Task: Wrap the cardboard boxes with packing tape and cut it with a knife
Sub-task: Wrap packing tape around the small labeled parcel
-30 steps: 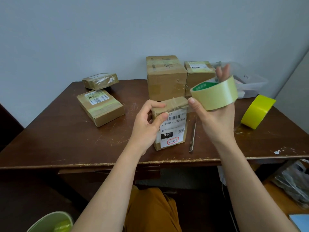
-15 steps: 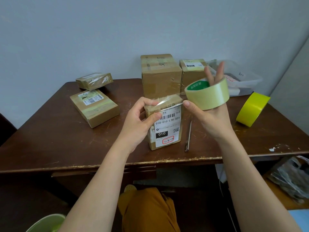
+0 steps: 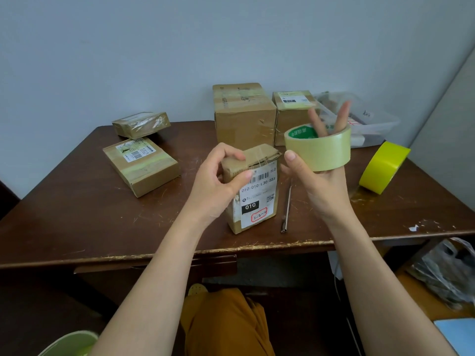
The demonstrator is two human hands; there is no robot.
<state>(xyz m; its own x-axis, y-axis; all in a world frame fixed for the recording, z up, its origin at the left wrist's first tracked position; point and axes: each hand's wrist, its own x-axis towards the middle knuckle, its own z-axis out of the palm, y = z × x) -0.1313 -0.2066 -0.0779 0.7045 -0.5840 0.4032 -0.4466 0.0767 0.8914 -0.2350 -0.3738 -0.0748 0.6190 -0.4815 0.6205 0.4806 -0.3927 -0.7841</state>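
A small cardboard box with a white label reading 010 stands upright near the table's front edge. My left hand grips its top left corner, thumb on the front and fingers over the top. Just to the right, my right hand holds a pale yellow-green roll of packing tape, with fingers through its core and the thumb on the outer face. A strip of clear tape lies across the box's top, close to the roll. A slim metal knife lies on the table between box and right hand.
A second, bright yellow tape roll leans at the right. Two larger boxes stand at the back, two flat boxes at the left. A clear plastic tub sits at the back right. The brown table has a worn front edge.
The roll has come down and closer to the box's top right corner. My left hand has shifted its grip on the box's top; the view moved slightly.
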